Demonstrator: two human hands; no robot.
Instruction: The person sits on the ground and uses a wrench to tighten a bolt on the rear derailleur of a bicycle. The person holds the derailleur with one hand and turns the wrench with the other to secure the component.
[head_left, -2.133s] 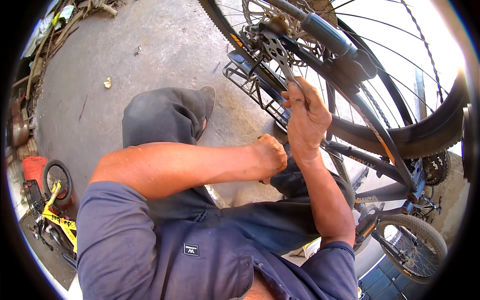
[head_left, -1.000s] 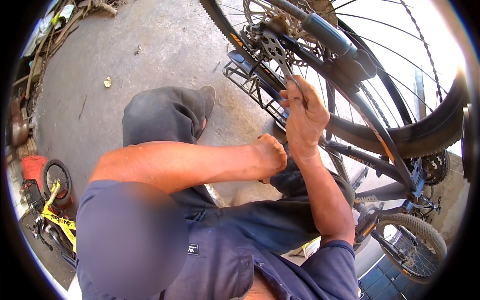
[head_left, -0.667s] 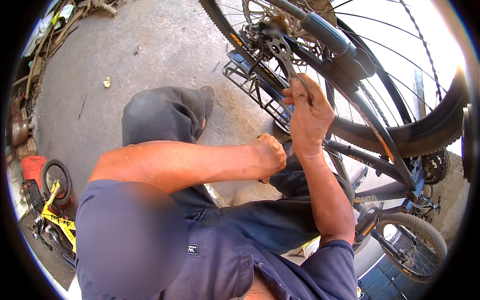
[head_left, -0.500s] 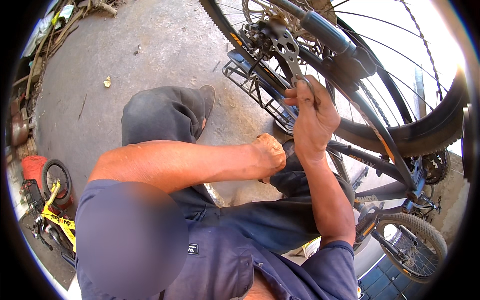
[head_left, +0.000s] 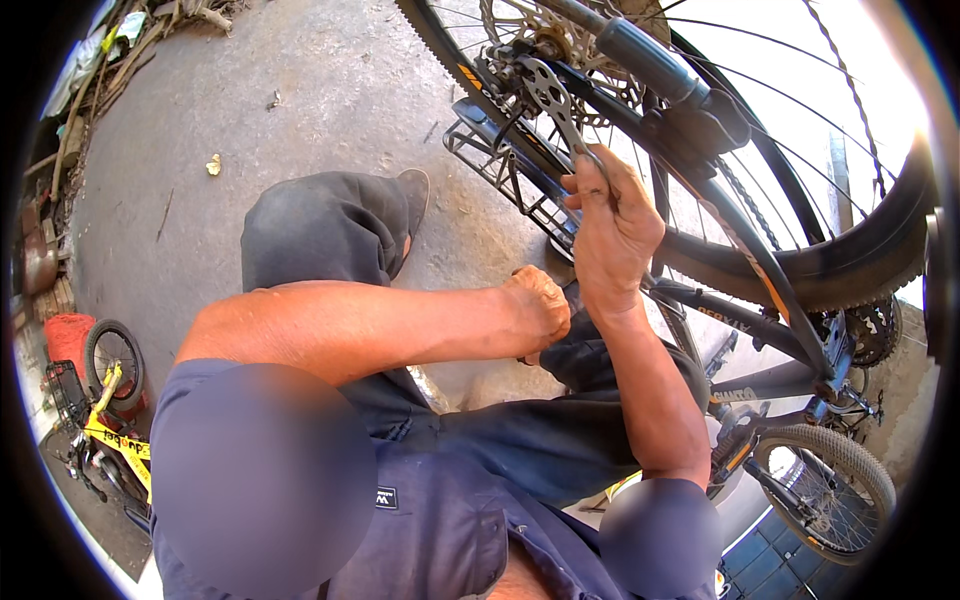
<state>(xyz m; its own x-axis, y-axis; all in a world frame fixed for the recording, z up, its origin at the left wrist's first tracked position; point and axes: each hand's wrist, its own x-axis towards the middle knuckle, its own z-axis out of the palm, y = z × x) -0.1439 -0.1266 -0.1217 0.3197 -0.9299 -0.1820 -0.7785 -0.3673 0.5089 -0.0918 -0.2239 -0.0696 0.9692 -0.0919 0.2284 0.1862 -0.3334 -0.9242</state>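
Bright daylight, bent hard by my fisheye view.

Behind the bicycle wheel [head_left: 700, 150] the sky glares white; below it my lap lies in soft shade, edges curve into a black rim, and two patches are blurred.

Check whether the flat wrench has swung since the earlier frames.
Yes. The flat wrench in the right hand has swung upward about the wheel hub.

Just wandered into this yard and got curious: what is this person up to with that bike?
A person crouches on the concrete beside a bicycle. The right hand holds a flat metal wrench, whose head sits at the hub of the rear wheel. The left hand is a closed fist near the knee, gripping nothing that shows. A small yellow bicycle lies to the left.
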